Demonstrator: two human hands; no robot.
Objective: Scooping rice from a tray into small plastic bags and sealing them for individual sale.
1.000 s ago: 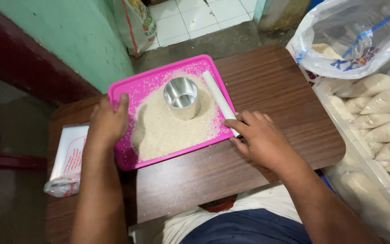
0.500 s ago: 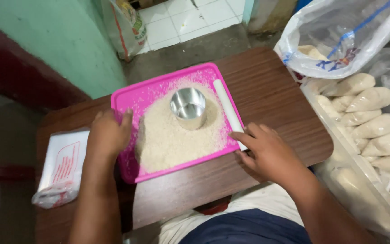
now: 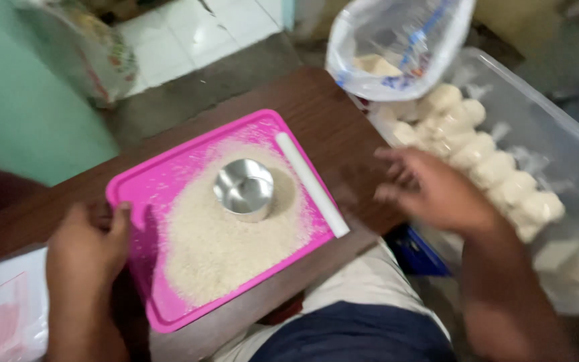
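A pink plastic tray [image 3: 169, 181] lies on a dark wooden table [image 3: 316, 114], with a heap of white grains [image 3: 222, 248] in it. A small metal cup [image 3: 244, 190] stands upright in the grains. Along the tray's right rim lies a white stick [image 3: 311, 183]. My left hand [image 3: 88, 248] grips the tray's left edge, thumb over the rim. Blurred and with fingers spread, my right hand [image 3: 433, 191] hovers off the table's right edge, holding nothing, close to filled white packets [image 3: 484, 161] in a clear plastic bin [image 3: 564, 127].
A clear plastic bag [image 3: 397, 47] with pale lumps sits at the table's far right corner. A white packet [image 3: 1, 308] lies at the left. A green wall [image 3: 28, 114], a sack [image 3: 95, 47] and tiled floor lie beyond the table.
My right hand left the tray's right edge and swung rightward toward the bin of packets. The view shifted right. My left hand still holds the tray.
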